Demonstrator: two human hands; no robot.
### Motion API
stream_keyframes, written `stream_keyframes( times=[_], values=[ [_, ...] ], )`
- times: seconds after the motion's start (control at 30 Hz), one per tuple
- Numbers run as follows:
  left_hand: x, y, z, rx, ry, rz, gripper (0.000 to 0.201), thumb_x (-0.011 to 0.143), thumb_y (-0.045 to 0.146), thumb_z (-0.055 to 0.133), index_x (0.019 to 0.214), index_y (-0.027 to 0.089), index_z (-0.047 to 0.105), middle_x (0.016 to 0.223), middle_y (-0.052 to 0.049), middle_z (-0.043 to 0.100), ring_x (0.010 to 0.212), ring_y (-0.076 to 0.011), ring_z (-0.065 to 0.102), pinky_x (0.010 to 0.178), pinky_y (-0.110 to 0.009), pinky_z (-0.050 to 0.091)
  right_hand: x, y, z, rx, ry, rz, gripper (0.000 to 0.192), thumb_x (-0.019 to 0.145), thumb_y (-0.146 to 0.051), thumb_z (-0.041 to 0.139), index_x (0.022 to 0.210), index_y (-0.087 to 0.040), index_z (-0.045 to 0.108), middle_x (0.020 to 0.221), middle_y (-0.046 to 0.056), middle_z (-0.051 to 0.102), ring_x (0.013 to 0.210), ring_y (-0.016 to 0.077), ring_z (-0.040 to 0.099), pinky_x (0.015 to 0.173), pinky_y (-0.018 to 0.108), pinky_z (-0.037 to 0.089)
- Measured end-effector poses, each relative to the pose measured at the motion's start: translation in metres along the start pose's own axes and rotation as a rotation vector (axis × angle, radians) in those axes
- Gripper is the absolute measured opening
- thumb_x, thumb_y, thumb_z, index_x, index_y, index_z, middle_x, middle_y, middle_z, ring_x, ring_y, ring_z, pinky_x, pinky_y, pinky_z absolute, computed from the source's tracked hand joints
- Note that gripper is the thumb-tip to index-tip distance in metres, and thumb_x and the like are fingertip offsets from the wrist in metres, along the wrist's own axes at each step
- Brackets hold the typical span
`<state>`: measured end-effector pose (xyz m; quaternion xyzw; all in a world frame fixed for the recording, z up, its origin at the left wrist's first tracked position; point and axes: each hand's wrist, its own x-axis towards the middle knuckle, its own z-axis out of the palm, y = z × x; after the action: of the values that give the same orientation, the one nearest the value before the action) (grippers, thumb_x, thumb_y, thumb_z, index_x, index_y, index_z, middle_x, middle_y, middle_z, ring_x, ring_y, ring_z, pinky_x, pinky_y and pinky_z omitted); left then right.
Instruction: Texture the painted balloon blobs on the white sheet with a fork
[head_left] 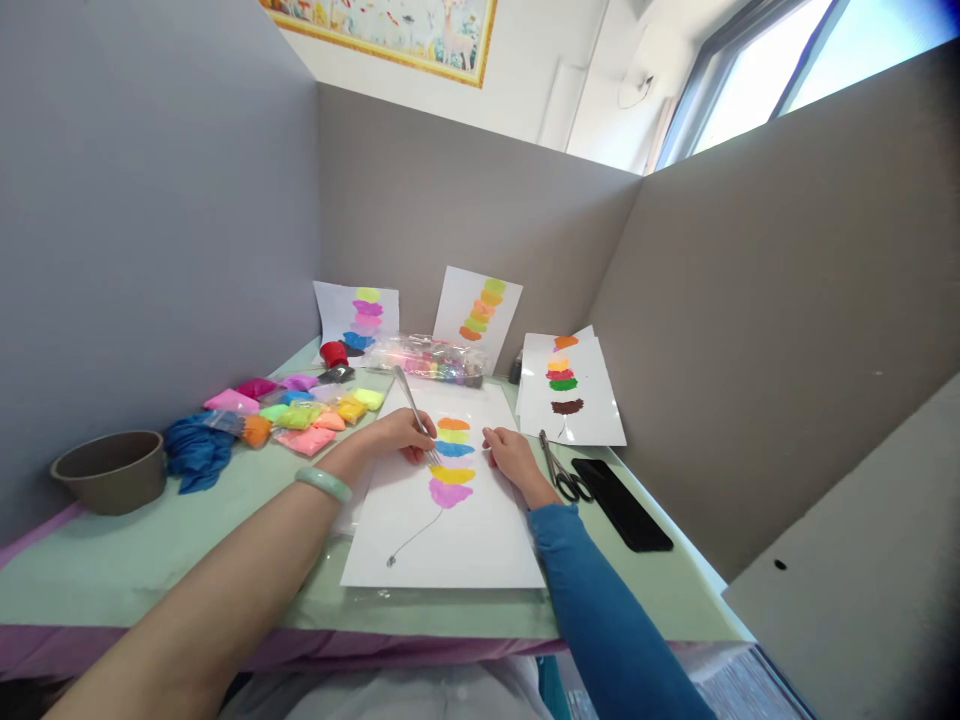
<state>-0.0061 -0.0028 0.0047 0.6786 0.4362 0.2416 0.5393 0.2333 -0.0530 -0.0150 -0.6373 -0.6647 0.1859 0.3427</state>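
Left hand [401,433] fingers pinched round a metal fork [415,410], handle tilted up and far-left, tines down on the sheet [450,520] just left of the colour stack [452,460]. Tines touch or nearly touch the blue patch; cannot tell which. Green bangle [323,483] on the left wrist, arm bare.

Right hand [512,458] lies flat on the sheet's right edge, fingers loosely spread, holding nothing, fingertips just right of the stack. Blue sleeve on that arm.

Stack on the sheet runs far to near: orange, yellow-green, blue, yellow, purple, with a thin grey line curling off to the near left.

Scissors [560,472] just right of the right hand, black phone [621,503] right of those. Another painted sheet [570,395] lies far right; two more lean on the far wall.

Left of the sheet: a heap of coloured packets [300,405], blue cloth [196,450], grey bowl [112,468] at far left. A red cup [333,353] and a clear bag [427,358] of colours sit near the far wall. All on a pale green table [150,560].
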Motion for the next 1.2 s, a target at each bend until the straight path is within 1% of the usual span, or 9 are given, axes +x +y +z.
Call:
stream_keyframes(
  times=[0.1,0.27,0.5,0.7,0.83,0.9,1.03,1.2],
  values=[
    [-0.001,-0.001,-0.003,0.006,-0.054,-0.029,0.036,0.053,0.028,0.082,0.078,0.014,0.060,0.053,-0.001,0.065,0.051,-0.0157,0.064,0.057,-0.028,0.055,0.001,0.000,0.000,-0.028,-0.001,0.017,0.040,0.092,-0.043,0.037,0.073,-0.018,0.062,0.055,0.001,0.061,0.062,0.0145,0.056,0.064,0.025,0.035],
    [-0.002,-0.002,-0.003,0.003,-0.066,-0.041,0.036,0.050,0.028,0.084,0.074,0.014,0.061,0.053,-0.002,0.066,0.052,-0.0161,0.064,0.057,-0.027,0.054,0.002,-0.001,0.000,-0.050,-0.005,0.026,0.040,0.092,-0.042,0.037,0.072,-0.018,0.062,0.056,0.001,0.062,0.063,0.0144,0.056,0.064,0.025,0.034],
    [0.000,-0.004,-0.003,0.097,-0.056,-0.025,0.037,0.050,0.033,0.083,0.073,0.015,0.061,0.053,-0.003,0.065,0.053,-0.0161,0.063,0.047,-0.022,0.046,0.001,-0.003,-0.001,-0.062,-0.009,0.046,0.040,0.092,-0.041,0.037,0.074,-0.017,0.063,0.058,0.001,0.063,0.063,0.0141,0.056,0.063,0.025,0.034],
    [0.003,-0.007,-0.007,0.207,-0.010,-0.019,0.034,0.052,0.036,0.083,0.072,0.016,0.064,0.044,0.003,0.057,0.039,-0.0099,0.049,0.042,-0.021,0.040,0.000,-0.004,-0.001,-0.057,-0.007,0.034,0.039,0.092,-0.041,0.038,0.074,-0.017,0.063,0.057,0.002,0.063,0.064,0.0148,0.056,0.064,0.025,0.034],
    [0.005,-0.008,-0.008,0.224,0.001,-0.023,0.032,0.053,0.036,0.084,0.071,0.016,0.066,0.042,0.004,0.054,0.038,-0.0092,0.046,0.039,-0.020,0.035,0.000,-0.004,-0.001,-0.061,-0.013,0.045,0.039,0.092,-0.041,0.038,0.075,-0.017,0.064,0.059,0.002,0.063,0.064,0.0148,0.056,0.063,0.025,0.034],
    [0.006,-0.010,-0.008,0.219,0.008,-0.027,0.030,0.053,0.035,0.083,0.071,0.016,0.067,0.043,0.003,0.054,0.039,-0.0098,0.047,0.039,-0.020,0.036,0.001,-0.003,0.000,-0.059,-0.012,0.050,0.038,0.092,-0.041,0.038,0.075,-0.017,0.064,0.059,0.002,0.063,0.063,0.0145,0.055,0.063,0.025,0.034],
    [0.010,-0.015,-0.010,0.206,0.023,-0.029,0.029,0.053,0.032,0.083,0.071,0.016,0.067,0.048,0.001,0.059,0.045,-0.0129,0.054,0.044,-0.022,0.043,0.001,-0.002,0.000,-0.052,-0.009,0.045,0.037,0.091,-0.040,0.039,0.073,-0.017,0.063,0.058,0.001,0.063,0.063,0.0141,0.055,0.063,0.025,0.033],
    [0.011,-0.016,-0.011,0.218,0.022,-0.039,0.030,0.054,0.032,0.083,0.073,0.015,0.069,0.048,0.001,0.059,0.044,-0.0126,0.053,0.043,-0.022,0.042,0.000,-0.004,-0.001,-0.069,-0.017,0.053,0.035,0.091,-0.037,0.039,0.073,-0.018,0.062,0.059,0.001,0.063,0.063,0.0138,0.054,0.063,0.025,0.033]
  ],
)
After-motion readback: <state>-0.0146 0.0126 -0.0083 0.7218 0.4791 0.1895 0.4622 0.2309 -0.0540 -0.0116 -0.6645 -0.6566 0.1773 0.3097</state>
